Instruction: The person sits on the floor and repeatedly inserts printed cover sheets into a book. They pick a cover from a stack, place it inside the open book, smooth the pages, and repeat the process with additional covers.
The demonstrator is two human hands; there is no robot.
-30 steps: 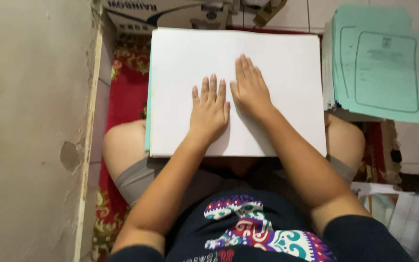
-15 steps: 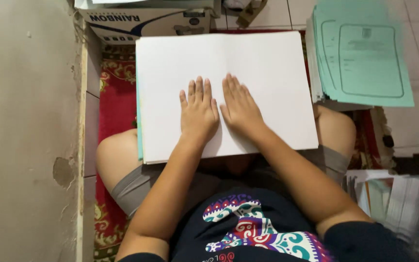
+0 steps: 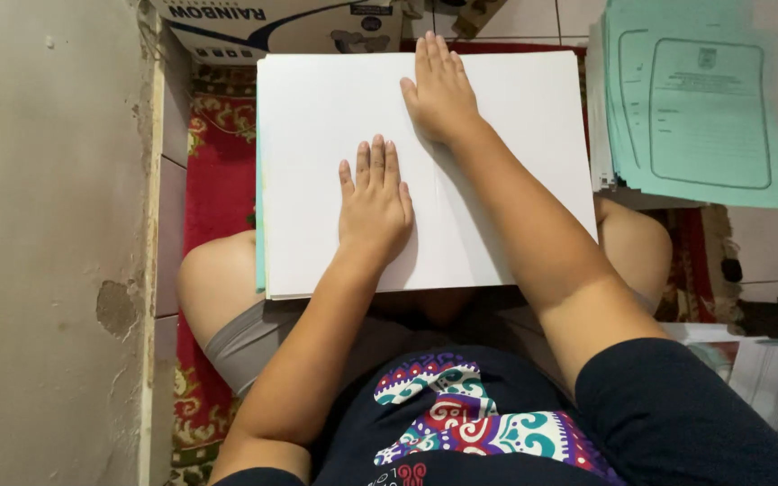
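A stack of white paper (image 3: pixel 497 153) lies across the seated person's lap, over a red patterned rug (image 3: pixel 218 189). The left hand (image 3: pixel 374 202) rests flat on the stack near its middle, fingers spread and open, gripping nothing. The right hand (image 3: pixel 441 90) lies flat too, palm down at the stack's far edge, fingers together and holding nothing. Beside the stack's right edge sits a pile of green printed sheets (image 3: pixel 695 108); beyond its far edge stands a cardboard box (image 3: pixel 281 22)
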